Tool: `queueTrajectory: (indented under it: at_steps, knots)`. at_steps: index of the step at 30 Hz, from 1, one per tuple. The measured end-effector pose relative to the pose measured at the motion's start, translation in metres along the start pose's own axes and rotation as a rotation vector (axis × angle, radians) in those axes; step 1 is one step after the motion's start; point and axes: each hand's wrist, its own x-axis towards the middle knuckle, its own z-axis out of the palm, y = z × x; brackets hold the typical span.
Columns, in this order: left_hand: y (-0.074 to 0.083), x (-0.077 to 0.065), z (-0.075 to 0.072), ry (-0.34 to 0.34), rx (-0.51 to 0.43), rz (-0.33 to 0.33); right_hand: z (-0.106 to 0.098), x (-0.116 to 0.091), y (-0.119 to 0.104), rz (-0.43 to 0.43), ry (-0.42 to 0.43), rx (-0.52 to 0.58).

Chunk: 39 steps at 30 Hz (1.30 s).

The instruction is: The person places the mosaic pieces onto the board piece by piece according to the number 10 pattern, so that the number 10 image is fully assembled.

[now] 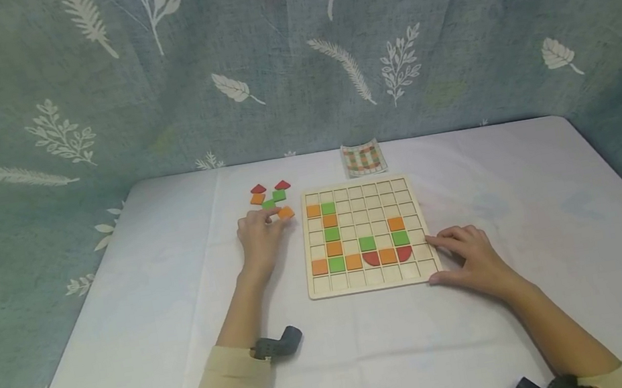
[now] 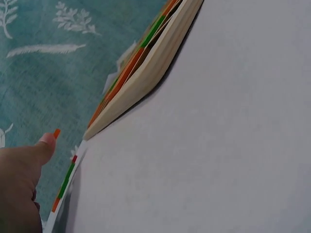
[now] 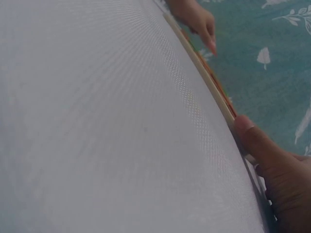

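My left hand [image 1: 260, 239] pinches an orange square tile [image 1: 286, 213] between thumb and fingers, left of the wooden grid board [image 1: 374, 282]. In the left wrist view the edge of that orange tile [image 2: 57, 133] shows at the thumb tip. My right hand [image 1: 471, 260] touches the board's right side, thumb at the near right corner and index finger farther up the edge. Orange and green squares and two red rounded pieces [image 1: 371, 259] sit in the board's cells. Beside my left fingers lie a green tile [image 1: 268, 204] and other loose pieces.
Two red pieces [image 1: 282, 185], an orange tile [image 1: 257, 198] and a green tile [image 1: 279, 195] lie at the back left. A printed pattern card [image 1: 364, 160] lies behind the board. A white cloth [image 1: 533, 206] covers the table, and a leaf-patterned curtain [image 1: 277, 57] hangs behind it.
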Motion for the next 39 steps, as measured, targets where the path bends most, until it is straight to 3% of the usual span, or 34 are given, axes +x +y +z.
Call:
queueTrajectory:
  at_steps: [16,23,31,34,39]
  knots:
    - [0.024,-0.009,0.015,-0.085,-0.038,0.205,0.000,-0.001,-0.001,-0.009,0.011,0.003]
    - [0.036,-0.012,0.025,-0.132,-0.084,0.247,-0.001,0.000,-0.001,-0.021,0.016,0.015]
    - [0.050,-0.014,0.038,-0.116,-0.085,0.413,-0.001,0.000,0.003,-0.024,0.022,0.009]
    - [0.056,-0.015,0.041,-0.159,-0.081,0.449,0.000,0.000,0.004,-0.025,0.025,0.008]
    - [0.065,-0.016,0.047,-0.278,-0.082,0.434,0.001,0.000,0.004,-0.036,0.028,0.008]
